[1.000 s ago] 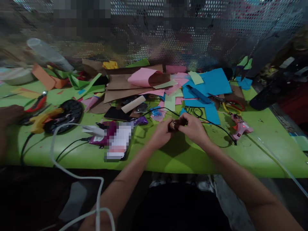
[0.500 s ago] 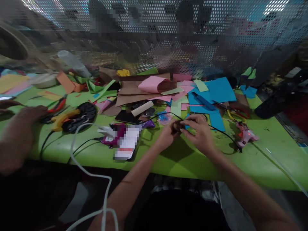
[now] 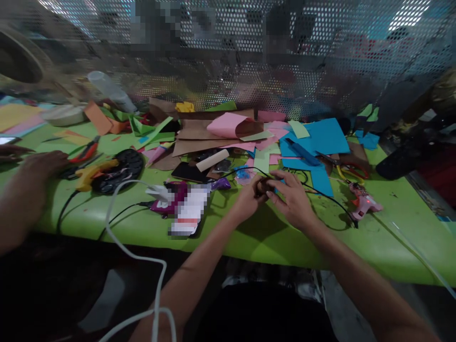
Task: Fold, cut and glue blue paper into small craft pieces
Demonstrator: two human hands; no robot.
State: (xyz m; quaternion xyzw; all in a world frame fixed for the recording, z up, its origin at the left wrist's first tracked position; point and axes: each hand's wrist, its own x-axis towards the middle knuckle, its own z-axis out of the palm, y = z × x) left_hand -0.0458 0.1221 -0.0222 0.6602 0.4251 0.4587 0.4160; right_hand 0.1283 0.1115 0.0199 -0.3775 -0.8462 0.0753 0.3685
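Over green table (image 3: 249, 237), at twelve o'clock: left hand (image 3: 247, 199) and right hand (image 3: 294, 199) pinching small brown piece (image 3: 263, 186), seemingly unfinished, paper sheets (image 3: 320, 135) uncut beyond.

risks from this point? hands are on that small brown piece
Both the left hand and right hand pinch the small dark brown piece directly above a black cord, so it might snag. The pink glue gun lying beside the right forearm could get knocked.
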